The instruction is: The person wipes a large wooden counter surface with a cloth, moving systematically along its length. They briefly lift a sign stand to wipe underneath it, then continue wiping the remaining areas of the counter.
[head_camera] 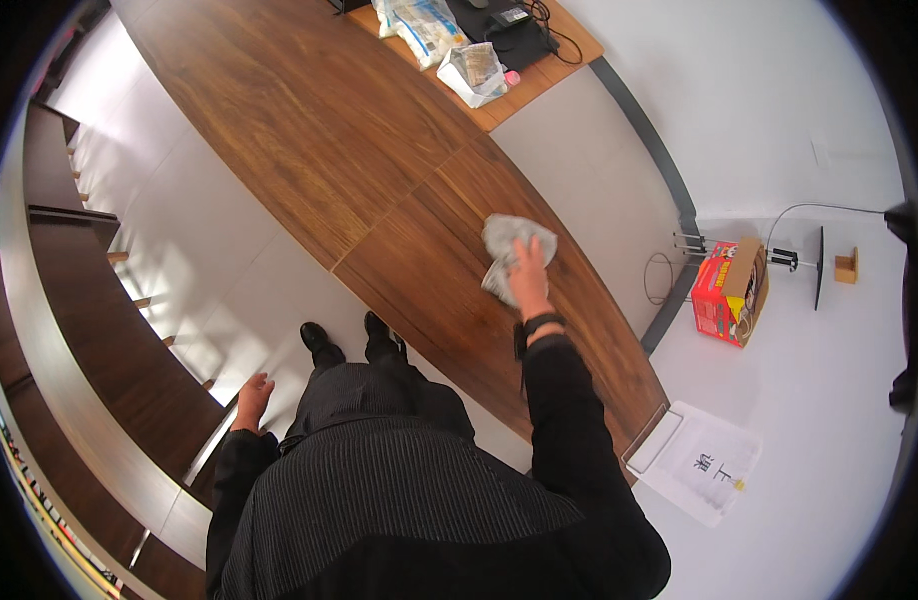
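My right hand [530, 277] presses a crumpled grey cloth [515, 229] against the top of a long brown wooden table [421, 247]. Its fingers are spread over the cloth, and a dark band circles the wrist. Down at my left side hangs my left hand [255, 397], away from the table, with its fingers apart and nothing seen in it.
An adjoining wooden surface [504, 112] holds plastic packages [421, 30], a white bag [470, 75] and a black adapter with cables [510, 19]. An open red carton [721, 292] and a clipped paper sheet [695, 465] are at the right. Dark cabinets [121, 322] line the left.
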### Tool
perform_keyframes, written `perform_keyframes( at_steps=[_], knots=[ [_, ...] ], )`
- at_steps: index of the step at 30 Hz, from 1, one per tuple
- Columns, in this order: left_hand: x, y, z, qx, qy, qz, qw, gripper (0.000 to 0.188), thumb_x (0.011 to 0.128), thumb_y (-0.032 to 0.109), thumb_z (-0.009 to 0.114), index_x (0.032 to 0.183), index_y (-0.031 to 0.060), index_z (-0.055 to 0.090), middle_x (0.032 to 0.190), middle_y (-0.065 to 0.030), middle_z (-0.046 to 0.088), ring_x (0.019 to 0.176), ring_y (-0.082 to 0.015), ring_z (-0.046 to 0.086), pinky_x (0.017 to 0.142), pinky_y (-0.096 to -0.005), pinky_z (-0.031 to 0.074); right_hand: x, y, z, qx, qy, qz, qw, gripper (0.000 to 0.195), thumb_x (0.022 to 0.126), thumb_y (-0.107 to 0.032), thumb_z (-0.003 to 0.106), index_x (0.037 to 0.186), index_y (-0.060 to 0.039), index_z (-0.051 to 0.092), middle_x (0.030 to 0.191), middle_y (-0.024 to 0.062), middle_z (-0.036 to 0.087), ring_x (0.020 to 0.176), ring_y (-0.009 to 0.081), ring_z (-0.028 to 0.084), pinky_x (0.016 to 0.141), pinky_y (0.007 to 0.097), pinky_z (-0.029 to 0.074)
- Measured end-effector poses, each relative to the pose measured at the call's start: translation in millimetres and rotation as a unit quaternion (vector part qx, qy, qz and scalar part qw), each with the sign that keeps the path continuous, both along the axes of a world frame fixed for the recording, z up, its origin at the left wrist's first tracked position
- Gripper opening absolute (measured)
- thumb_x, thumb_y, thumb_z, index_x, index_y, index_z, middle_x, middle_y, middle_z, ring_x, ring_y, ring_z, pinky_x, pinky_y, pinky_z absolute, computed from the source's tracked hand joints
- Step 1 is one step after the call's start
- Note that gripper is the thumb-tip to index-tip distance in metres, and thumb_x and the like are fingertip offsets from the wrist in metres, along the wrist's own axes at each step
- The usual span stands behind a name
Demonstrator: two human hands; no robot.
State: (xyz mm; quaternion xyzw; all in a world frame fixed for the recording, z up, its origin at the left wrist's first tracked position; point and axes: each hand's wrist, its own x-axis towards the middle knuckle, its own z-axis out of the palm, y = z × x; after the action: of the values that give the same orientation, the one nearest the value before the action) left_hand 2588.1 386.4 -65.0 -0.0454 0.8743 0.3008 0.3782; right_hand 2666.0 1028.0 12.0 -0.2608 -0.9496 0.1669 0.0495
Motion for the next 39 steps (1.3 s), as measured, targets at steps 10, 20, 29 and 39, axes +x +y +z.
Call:
perform_keyframes(
  at_steps=[10, 20, 29, 39],
  knots=[
    [54, -64, -19, -0.039, -0.063, 0.037, 0.997, 0.049, 0.078, 0.033, 0.066, 0.116, 0.0011, 0.062, 0.102, -0.0219, 0.068, 0.100, -0.0309, 0.065, 0.087, -0.0382, 0.050, -149, -10, -3, 0.053, 0.035, 0.114, 0.991, 0.039, 0.079, -0.003, 0.057, 0.116, -0.0132, 0.056, 0.128, 0.0197, 0.043, 0.119, 0.0423, 0.042, 0.093, 0.0506, 0.043],
    [31, -35, -28, 0.013, 0.009, 0.063, 0.998, 0.047, 0.081, 0.031, 0.067, 0.117, 0.0014, 0.062, 0.104, -0.0206, 0.067, 0.099, -0.0316, 0.065, 0.086, -0.0389, 0.050, -18, -125, 34, -0.027, -0.029, 0.380, 0.924, 0.047, 0.073, -0.002, 0.059, 0.117, -0.0189, 0.059, 0.142, 0.0131, 0.041, 0.133, 0.0317, 0.037, 0.094, 0.0559, 0.038],
    [54, -34, 3, -0.051, -0.026, 0.049, 0.997, 0.046, 0.082, 0.032, 0.065, 0.118, 0.0039, 0.061, 0.104, -0.0209, 0.067, 0.099, -0.0330, 0.064, 0.087, -0.0398, 0.050, -136, 49, -17, -0.019, -0.005, -0.037, 0.999, 0.050, 0.079, -0.004, 0.061, 0.128, -0.0085, 0.051, 0.139, 0.0251, 0.035, 0.127, 0.0426, 0.036, 0.105, 0.0467, 0.033],
    [95, -90, -10, -0.018, -0.058, 0.122, 0.991, 0.050, 0.080, 0.032, 0.065, 0.118, 0.0000, 0.060, 0.103, -0.0227, 0.067, 0.099, -0.0328, 0.065, 0.087, -0.0391, 0.050, -233, -78, -6, 0.021, 0.067, 0.230, 0.971, 0.040, 0.076, -0.002, 0.059, 0.114, -0.0137, 0.057, 0.122, 0.0177, 0.046, 0.116, 0.0398, 0.043, 0.093, 0.0532, 0.041]
  ],
)
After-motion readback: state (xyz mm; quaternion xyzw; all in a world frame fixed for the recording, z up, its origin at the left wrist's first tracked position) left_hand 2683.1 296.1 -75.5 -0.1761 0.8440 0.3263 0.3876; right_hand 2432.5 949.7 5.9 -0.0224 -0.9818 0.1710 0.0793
